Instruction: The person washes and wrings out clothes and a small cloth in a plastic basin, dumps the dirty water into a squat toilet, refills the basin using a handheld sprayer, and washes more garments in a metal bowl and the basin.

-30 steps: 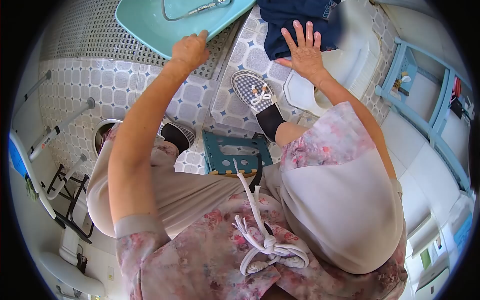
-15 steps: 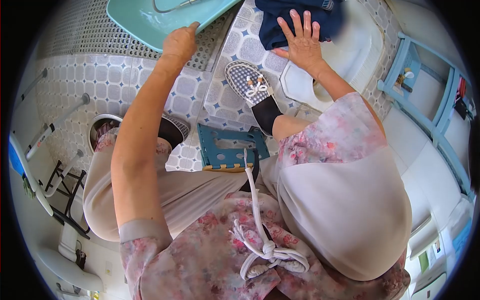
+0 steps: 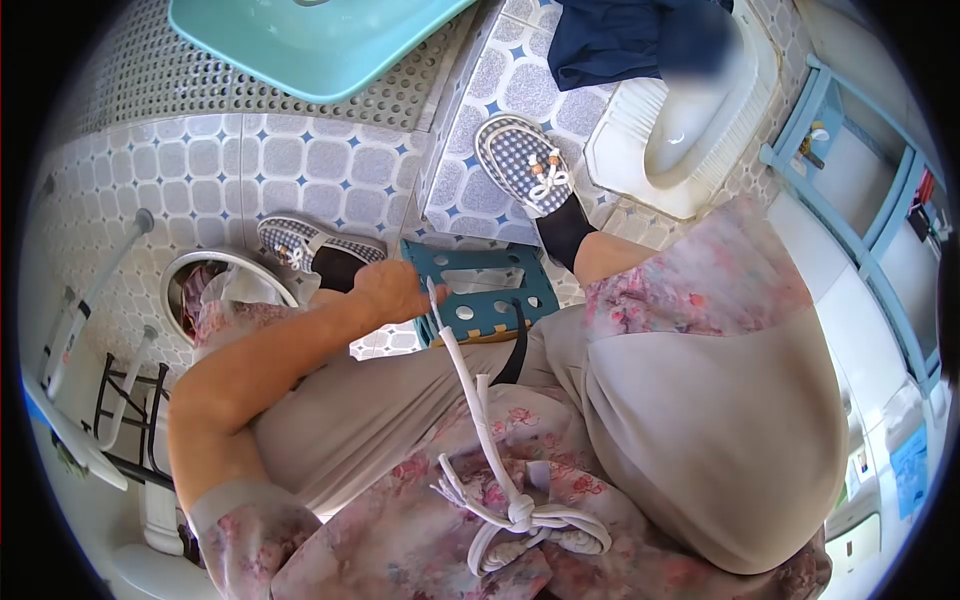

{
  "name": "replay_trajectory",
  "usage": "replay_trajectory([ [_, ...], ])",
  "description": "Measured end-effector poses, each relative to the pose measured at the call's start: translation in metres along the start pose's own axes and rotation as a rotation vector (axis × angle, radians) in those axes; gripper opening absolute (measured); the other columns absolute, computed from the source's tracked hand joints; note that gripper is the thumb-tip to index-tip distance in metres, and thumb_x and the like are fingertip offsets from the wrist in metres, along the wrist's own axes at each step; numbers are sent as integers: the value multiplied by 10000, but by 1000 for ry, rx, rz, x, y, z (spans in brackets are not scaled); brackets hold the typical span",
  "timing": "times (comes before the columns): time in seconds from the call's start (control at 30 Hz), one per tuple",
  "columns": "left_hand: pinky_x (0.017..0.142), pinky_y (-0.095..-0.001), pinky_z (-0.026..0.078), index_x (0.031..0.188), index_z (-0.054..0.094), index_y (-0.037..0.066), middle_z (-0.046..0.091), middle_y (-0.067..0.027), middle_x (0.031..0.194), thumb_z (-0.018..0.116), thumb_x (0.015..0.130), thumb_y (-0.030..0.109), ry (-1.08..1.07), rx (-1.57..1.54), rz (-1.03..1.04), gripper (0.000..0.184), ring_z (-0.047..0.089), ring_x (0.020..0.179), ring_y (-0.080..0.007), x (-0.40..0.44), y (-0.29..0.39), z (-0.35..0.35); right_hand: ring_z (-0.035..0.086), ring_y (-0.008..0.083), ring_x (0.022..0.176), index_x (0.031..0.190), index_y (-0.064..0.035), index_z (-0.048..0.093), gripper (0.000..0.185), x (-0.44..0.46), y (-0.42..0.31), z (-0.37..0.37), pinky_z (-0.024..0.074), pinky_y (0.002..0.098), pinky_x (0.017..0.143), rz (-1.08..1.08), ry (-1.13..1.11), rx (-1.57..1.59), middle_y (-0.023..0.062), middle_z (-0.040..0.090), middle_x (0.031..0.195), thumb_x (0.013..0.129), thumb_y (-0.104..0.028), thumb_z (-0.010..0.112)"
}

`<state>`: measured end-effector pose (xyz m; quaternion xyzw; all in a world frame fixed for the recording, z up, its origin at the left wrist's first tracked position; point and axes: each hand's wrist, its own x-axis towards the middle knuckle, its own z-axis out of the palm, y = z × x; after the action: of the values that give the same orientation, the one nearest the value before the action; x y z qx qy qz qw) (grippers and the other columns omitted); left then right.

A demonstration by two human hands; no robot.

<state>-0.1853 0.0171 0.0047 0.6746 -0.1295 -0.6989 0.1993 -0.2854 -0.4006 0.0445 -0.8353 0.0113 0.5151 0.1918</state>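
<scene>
My left hand (image 3: 392,292) is closed at the left edge of the teal folding step stool (image 3: 478,262), its thumb lying over the stool's top; some fingers are hidden. My right hand is out of view. At the top, a dark navy cloth garment (image 3: 600,45) lies partly over the white squat toilet (image 3: 640,150), with no hand on it. A turquoise plastic basin (image 3: 330,75) rests on the perforated mat at upper left. The stool stands low between my knees.
A metal bowl (image 3: 178,262) with crumpled fabric sits beside my left foot. A light blue shelf rack (image 3: 868,250) stands at right. Metal support legs (image 3: 130,235) are at left. A raised tiled step (image 3: 440,180) runs beside the squat toilet.
My left hand has let go of the basin rim and come back to the stool. My right hand has left the navy garment and gone out of view. The view has shifted slightly.
</scene>
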Motion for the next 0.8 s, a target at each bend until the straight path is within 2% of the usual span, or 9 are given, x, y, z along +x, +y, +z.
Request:
replay_trajectory([
  [0.03,625,-405,560,972,679,1,671,-200,771,578,831,609,-128,-152,-117,632,692,682,-322,14,-4,12,474,337,1182,1278,-98,533,496,-9,1,14,367,456,965,82,-103,20,149,537,1258,792,-65,631],
  [0.13,560,-403,585,875,670,-73,672,-189,758,557,864,628,-256,-750,-317,710,698,660,-308,57,-20,64,486,336,1159,1261,-95,542,472,-26,-10,46,376,451,951,242,-293,75,150,546,1235,798,-74,629],
  [0.23,509,-390,586,877,652,-96,664,-203,769,634,864,513,-249,-950,-248,609,689,635,-298,69,-14,92,498,335,1137,1245,-93,551,447,-29,-29,59,385,447,937,329,-375,125,151,556,1212,804,-84,627],
  [0.33,565,-316,604,1033,644,-54,675,-141,838,721,840,352,-281,-1058,-294,457,699,705,-227,53,-13,83,510,334,1115,1228,-90,559,423,-28,-49,66,394,442,923,380,-406,163,152,566,1188,810,-93,625],
  [0.57,556,-338,607,994,605,-132,669,-189,907,692,878,338,-367,-831,-319,491,698,660,-250,47,-39,100,538,332,1063,1190,-84,580,370,-18,-82,85,414,432,892,432,-427,241,155,589,1134,824,-114,620],
  [0.7,595,-433,623,1051,606,-110,655,-186,967,694,877,306,-285,-992,-381,460,695,738,-301,40,-30,84,555,331,1033,1168,-81,591,340,-5,-86,99,426,426,873,410,-400,252,157,602,1103,831,-127,618],
  [0.73,640,-556,600,1113,594,-77,560,-277,1216,759,802,226,-440,-1072,-402,464,650,976,-441,62,-43,100,559,330,1025,1162,-80,594,333,-4,-87,100,429,424,869,398,-394,246,157,605,1096,833,-130,617],
  [0.77,683,-587,594,1168,563,-76,571,-271,1202,744,816,226,-478,-1072,-365,498,649,975,-442,70,-45,109,563,330,1018,1157,-79,597,326,-6,-87,105,432,423,864,395,-394,241,158,608,1088,835,-133,616],
  [0.8,687,-566,594,1150,571,-81,604,-240,1114,715,845,233,-447,-1086,-383,461,667,890,-394,65,-41,110,567,330,1010,1151,-78,600,320,-4,-86,107,435,421,860,382,-387,232,158,612,1080,837,-136,616],
])
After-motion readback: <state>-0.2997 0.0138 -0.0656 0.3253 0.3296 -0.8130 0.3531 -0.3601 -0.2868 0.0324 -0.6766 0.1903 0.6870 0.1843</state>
